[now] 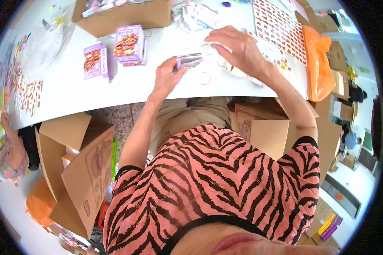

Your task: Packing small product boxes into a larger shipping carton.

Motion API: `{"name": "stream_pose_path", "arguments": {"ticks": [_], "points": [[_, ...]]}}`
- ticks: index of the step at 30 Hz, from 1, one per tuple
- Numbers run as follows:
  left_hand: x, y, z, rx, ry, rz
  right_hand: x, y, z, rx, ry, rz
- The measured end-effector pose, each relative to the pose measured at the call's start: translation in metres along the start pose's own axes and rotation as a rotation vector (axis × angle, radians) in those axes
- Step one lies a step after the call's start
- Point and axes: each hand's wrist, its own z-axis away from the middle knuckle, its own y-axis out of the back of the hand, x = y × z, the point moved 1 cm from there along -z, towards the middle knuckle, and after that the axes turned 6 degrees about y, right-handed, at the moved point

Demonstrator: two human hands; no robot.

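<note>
My left hand (168, 77) is closed round a small purple carton (189, 61), whose open end faces right. Just to the right, my right hand (239, 47) hovers over the table with thumb and fingertips close together; what they pinch is too small and blurred to name. Below the carton lies a thin pale ring-shaped band (205, 78). Toward the left, a stack of purple cartons with colourful cartoon pictures (128, 44) stands beside another such carton (95, 61), which has a flap sticking out.
A cardboard box (123, 19) of packets stands at the back, with loose packets (195, 17) beside it. A sheet of small red stickers (281, 29) and an orange bag (318, 63) are at right. Open cartons (78, 170) flank my legs. Another person (12, 153) sits at far left.
</note>
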Motion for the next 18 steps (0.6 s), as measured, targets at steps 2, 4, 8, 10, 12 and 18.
{"name": "stream_pose_path", "arguments": {"ticks": [2,4,8,10,12,18], "points": [[0.001,0.002,0.0,-0.046,0.075,-0.056,0.015,0.012,0.016,0.124,-0.174,0.004],[0.0,0.005,0.002,-0.052,0.048,-0.031,0.022,0.025,0.035,0.06,-0.287,0.01],[0.001,0.0,0.001,0.015,0.034,0.081,0.037,0.027,0.085,-0.162,-0.484,-0.015],[-0.001,0.001,0.001,0.011,0.098,0.044,0.039,0.016,0.107,-0.281,-0.578,-0.082],[-0.001,0.001,0.0,0.003,0.1,0.036,0.038,0.008,0.116,-0.299,-0.511,-0.099],[0.005,0.0,0.001,0.005,0.082,0.059,0.045,-0.017,0.122,-0.367,-0.356,-0.173]]}}
